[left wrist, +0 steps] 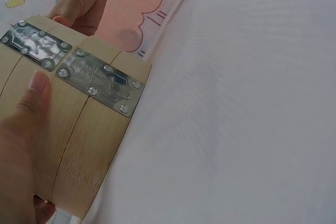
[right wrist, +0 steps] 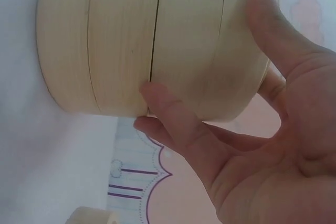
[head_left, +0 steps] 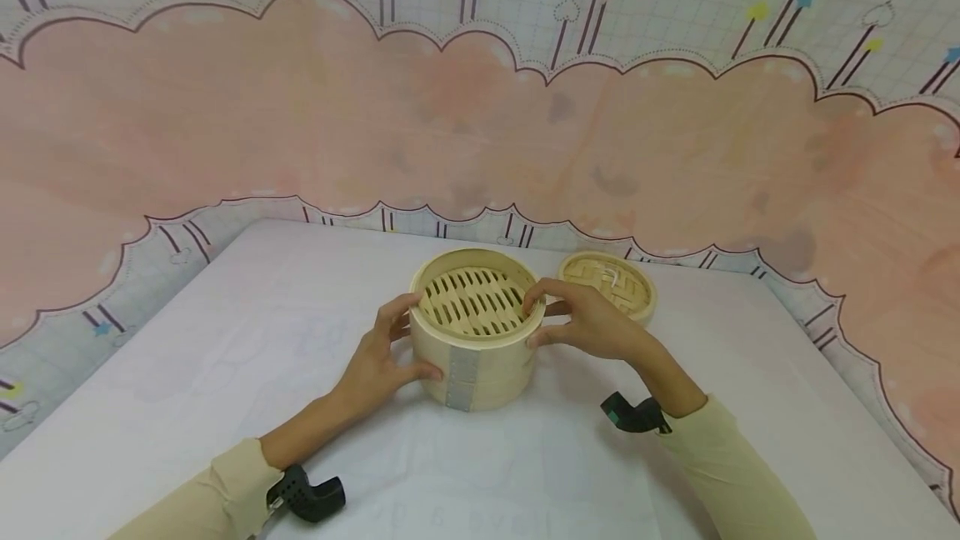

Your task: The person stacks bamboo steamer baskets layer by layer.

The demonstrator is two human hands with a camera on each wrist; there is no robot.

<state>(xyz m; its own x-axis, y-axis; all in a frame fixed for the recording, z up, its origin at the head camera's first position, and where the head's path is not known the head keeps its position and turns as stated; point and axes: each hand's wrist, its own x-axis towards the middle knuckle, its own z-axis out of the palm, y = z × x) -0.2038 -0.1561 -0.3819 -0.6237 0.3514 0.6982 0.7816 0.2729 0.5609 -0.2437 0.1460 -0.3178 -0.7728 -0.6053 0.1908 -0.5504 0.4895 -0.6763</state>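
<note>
A round bamboo steamer [head_left: 498, 373] of stacked tiers stands on the white table, its slatted inner base [head_left: 472, 298] showing from above. My left hand [head_left: 378, 361] grips its left side, the thumb [left wrist: 35, 95] lying on the front wall and the fingers reaching round the far side. On the right, my right hand [head_left: 588, 323] holds the upper tier, with fingers over the rim and the thumb on the outer wall. One right finger [right wrist: 168, 111] lies by the seam between tiers. Two metal plates [left wrist: 100, 81] are riveted to the front wall.
Behind the right hand, a woven bamboo lid [head_left: 637, 290] with a small loop lies on the table [head_left: 225, 340]. A patterned cloth backdrop [head_left: 375, 107] rises behind the table's far edge. A black wrist camera [head_left: 311, 494] sits at the left cuff, another [head_left: 633, 413] at the right.
</note>
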